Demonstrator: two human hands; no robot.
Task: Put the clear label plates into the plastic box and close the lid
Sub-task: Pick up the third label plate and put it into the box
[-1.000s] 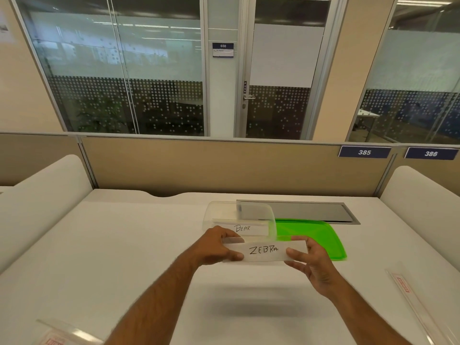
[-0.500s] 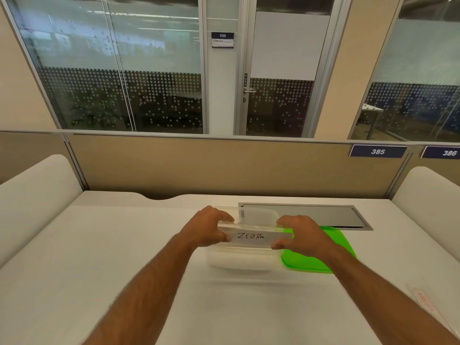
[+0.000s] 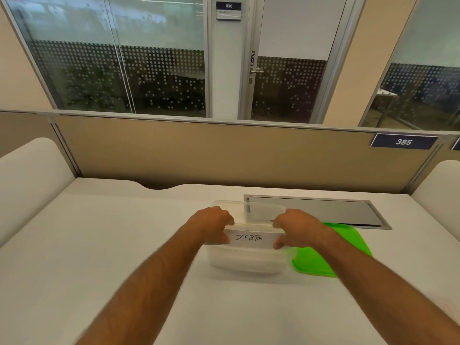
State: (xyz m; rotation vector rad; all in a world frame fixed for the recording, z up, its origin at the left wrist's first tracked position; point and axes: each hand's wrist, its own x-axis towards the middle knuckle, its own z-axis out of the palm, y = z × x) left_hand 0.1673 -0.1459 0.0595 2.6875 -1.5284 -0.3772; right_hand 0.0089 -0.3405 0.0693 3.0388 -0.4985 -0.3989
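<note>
Both my hands, left [image 3: 211,226] and right [image 3: 296,229], pinch ZEBRA plate [image 3: 251,238] ends over clear box [image 3: 246,262]. Risk: tilted plate catches rim, jams crooked.

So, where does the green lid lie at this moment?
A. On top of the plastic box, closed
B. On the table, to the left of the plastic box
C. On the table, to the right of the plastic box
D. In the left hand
C: the green lid lies flat on the table just right of the open plastic box, while both hands hold the ZEBRA plate over the box.
</note>
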